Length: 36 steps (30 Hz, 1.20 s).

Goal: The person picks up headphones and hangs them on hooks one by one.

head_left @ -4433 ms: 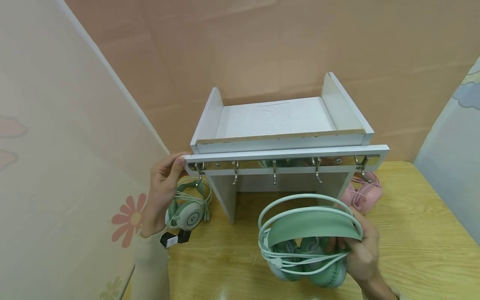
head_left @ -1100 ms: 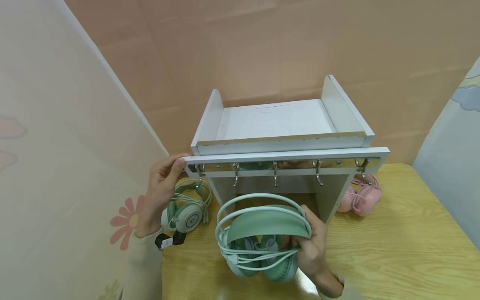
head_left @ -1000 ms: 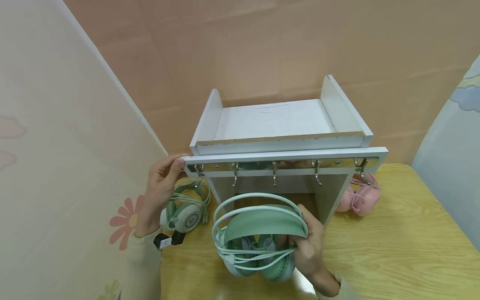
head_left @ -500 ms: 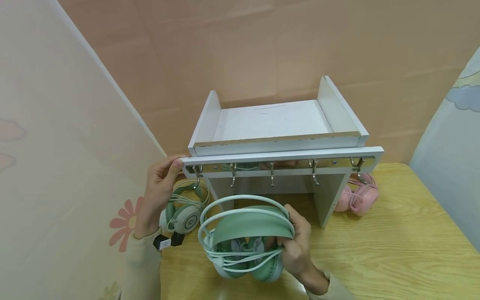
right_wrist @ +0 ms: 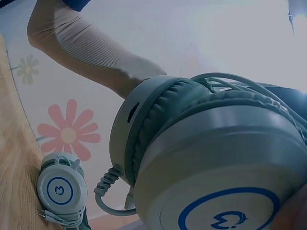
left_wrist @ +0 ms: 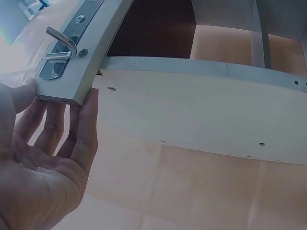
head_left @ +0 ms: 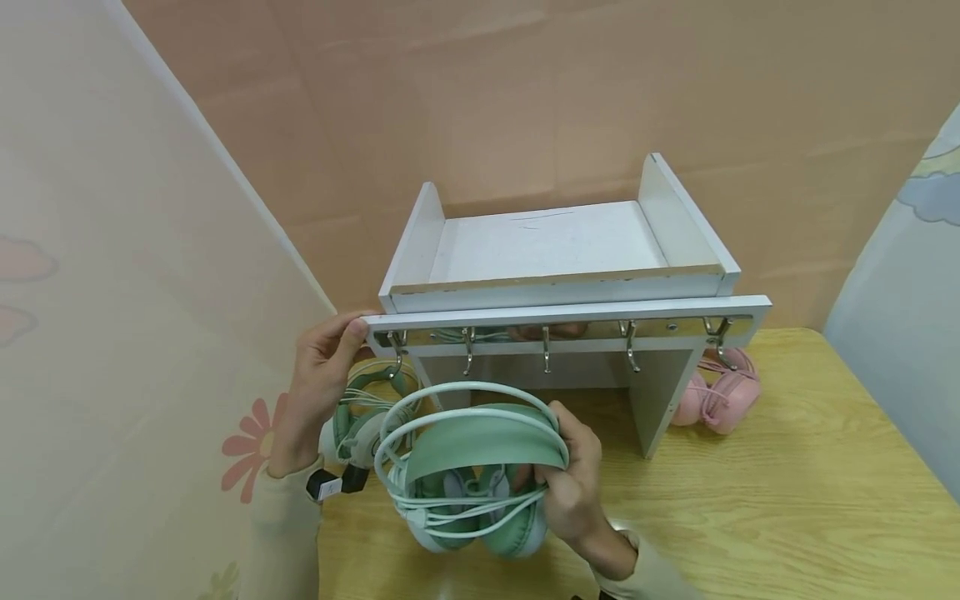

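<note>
My right hand (head_left: pixel 573 479) grips green over-ear headphones (head_left: pixel 487 433) by the right side of the headband, in front of and below the hook rail. Their pale cable is bundled across the ear cups, and in the right wrist view one white ear cup (right_wrist: pixel 216 158) with a blue ring fills the foreground. My left hand (head_left: pixel 322 375) pinches the left end of the white hook rail (head_left: pixel 570 310), thumb in front and fingers behind, as the left wrist view also shows. Several metal hooks (head_left: pixel 547 350) line the rail, and nothing hangs on them.
The rail fronts a white shelf unit (head_left: pixel 555 242) on a wooden table (head_left: pixel 787 483). Behind my left wrist lie other green headphones (head_left: pixel 371 433), partly hidden. Pink headphones (head_left: pixel 720 396) lie at the right. A flower-patterned panel (head_left: pixel 150 292) stands close on the left.
My right hand has carried the green headphones leftward, from below the rail's right half to below its left half, now overlapping the other green pair. My left hand keeps hold of the rail's end.
</note>
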Available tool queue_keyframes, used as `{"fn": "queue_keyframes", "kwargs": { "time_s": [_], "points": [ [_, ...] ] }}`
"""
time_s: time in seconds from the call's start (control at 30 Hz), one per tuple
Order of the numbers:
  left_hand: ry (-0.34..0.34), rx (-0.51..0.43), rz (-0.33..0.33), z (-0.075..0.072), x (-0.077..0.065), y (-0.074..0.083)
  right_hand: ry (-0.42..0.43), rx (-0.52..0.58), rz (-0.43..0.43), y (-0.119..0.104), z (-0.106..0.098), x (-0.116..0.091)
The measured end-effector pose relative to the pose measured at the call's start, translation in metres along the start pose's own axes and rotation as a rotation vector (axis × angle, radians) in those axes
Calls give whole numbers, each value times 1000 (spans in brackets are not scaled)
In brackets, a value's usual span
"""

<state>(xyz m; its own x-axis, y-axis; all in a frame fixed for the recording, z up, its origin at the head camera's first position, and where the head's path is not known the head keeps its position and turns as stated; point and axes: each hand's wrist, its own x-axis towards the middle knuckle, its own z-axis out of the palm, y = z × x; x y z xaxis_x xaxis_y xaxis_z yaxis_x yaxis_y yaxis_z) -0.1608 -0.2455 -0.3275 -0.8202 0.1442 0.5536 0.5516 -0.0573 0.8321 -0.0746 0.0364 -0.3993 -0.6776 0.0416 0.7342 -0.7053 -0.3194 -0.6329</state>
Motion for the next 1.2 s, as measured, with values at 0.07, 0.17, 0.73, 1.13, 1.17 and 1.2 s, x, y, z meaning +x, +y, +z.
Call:
{"fn": "queue_keyframes", "kwargs": {
  "time_s": [0.07, 0.17, 0.73, 1.13, 1.17, 1.2],
  "points": [
    [0, 1, 0, 0, 0, 0, -3, 3, -1, 1, 1, 0],
    [7, 6, -2, 1, -1, 0, -7, -2, -2, 3, 3, 0],
    [13, 9, -2, 0, -1, -1, -47, -79, -35, 14, 12, 3],
    [8, 6, 9, 1, -1, -2, -19, -99, -75, 21, 16, 6],
    [6, 7, 10, 1, -1, -2, -21, -95, -77, 22, 16, 6],
    [5, 6, 11, 0, -1, -2, -22, -92, -79, 22, 16, 6]
  ]
}}
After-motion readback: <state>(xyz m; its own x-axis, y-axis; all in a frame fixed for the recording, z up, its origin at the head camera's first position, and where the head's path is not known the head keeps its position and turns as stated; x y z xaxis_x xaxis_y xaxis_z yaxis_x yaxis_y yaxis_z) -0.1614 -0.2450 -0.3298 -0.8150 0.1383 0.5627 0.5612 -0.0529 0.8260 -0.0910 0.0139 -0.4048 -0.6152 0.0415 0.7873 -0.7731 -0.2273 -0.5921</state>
